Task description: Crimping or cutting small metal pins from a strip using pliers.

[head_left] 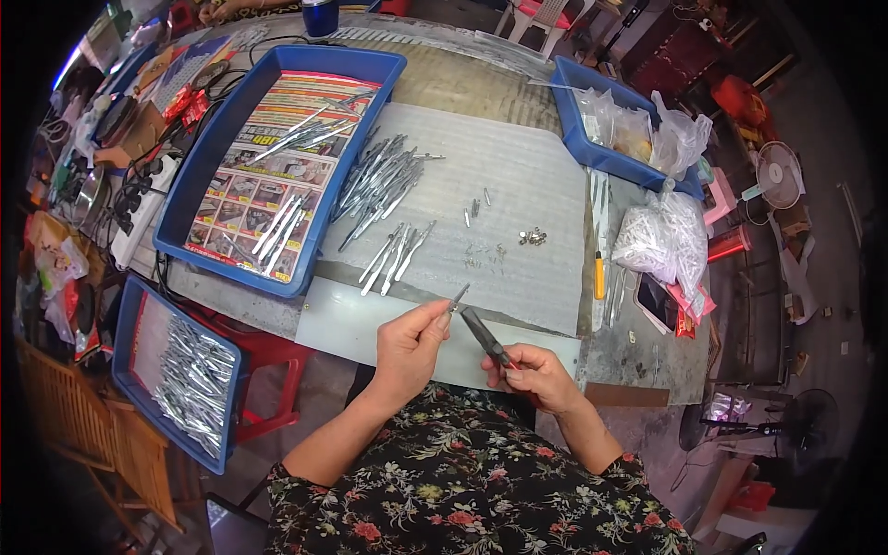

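Observation:
My left hand [412, 342] is closed, thumb and fingertips pinching a small, slim metal piece [460, 295] that points up and away. Close beside it, my right hand [536, 375] grips a dark, elongated hand tool [483, 335] with a bit of red near the fingers. Its far tip is near the left fingertips; whether it touches the piece I cannot tell. Beyond the hands, a few slim silver metal rods [398, 257] lie on a white foam sheet [536, 277], next to a larger heap of rods [384, 176]. Small metal fittings [533, 237] and tiny loose parts [486, 254] lie farther right.
A blue tray [301, 277] lined with printed paper holds more rods on the left. A lower blue tray [227, 407] is full of them. At the right are a blue bin [578, 139] of plastic bags, a yellow-handled knife [599, 277] and bagged white pieces [647, 242].

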`<state>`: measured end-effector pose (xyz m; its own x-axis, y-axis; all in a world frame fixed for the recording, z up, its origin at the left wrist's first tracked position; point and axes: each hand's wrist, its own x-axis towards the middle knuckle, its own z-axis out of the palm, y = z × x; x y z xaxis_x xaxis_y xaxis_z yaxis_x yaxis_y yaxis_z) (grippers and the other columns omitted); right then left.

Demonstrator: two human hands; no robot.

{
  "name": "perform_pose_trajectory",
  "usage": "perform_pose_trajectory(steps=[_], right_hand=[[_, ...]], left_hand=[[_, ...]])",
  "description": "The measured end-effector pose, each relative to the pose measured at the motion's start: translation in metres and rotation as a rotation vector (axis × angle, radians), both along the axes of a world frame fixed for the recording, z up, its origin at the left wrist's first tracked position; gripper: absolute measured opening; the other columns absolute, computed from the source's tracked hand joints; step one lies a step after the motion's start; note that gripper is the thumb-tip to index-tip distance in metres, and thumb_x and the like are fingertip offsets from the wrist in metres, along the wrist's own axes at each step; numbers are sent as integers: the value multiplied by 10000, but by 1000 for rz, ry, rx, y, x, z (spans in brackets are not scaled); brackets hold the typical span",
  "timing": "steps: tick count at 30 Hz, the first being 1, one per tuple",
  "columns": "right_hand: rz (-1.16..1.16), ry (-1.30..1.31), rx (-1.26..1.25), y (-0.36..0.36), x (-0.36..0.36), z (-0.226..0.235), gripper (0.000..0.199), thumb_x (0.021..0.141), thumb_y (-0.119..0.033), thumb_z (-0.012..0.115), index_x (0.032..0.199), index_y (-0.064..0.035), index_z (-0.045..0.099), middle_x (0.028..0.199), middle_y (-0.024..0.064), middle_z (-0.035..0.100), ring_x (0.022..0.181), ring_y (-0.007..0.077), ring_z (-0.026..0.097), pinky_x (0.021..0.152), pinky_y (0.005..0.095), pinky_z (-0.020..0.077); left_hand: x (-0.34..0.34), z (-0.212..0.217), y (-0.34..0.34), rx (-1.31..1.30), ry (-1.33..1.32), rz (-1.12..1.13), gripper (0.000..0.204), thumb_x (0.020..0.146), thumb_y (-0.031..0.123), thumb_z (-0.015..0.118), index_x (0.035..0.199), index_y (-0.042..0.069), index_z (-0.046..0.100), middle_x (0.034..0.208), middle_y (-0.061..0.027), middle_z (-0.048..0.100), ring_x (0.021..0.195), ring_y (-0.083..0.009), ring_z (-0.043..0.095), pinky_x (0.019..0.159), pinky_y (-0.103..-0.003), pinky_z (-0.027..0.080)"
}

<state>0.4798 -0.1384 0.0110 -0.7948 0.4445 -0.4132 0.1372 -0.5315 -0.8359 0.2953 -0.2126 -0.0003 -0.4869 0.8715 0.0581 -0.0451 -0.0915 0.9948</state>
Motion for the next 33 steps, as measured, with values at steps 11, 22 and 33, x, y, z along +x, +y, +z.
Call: perform_pose_trajectory(steps=[11,22,33], right_hand=[[61,-28,176,-3,0,2,250,761,-47,525,1001,22,510,1033,68,480,884,140,509,779,251,403],[28,-4,247,-1,-1,4,190,780,-65,536,946,25,518,1013,51,434,831,80,437,705,193,378],[-30,-45,390,-2,-3,2,197,737,-18,536,931,16,551,1068,61,407,773,67,423,612,168,360]], left_hand=[[0,1,-2,-27,10,-9,171,800,51,507,936,-40,557,624,-8,517,580,-52,454,517,-191,386],[-1,3,-6,-50,24,-41,186,807,53,506,960,-44,549,677,-4,527,626,-56,473,569,-181,393],[0,1,-5,-8,95,7,170,787,41,522,935,-34,557,663,-65,552,582,-78,479,528,-211,400]])
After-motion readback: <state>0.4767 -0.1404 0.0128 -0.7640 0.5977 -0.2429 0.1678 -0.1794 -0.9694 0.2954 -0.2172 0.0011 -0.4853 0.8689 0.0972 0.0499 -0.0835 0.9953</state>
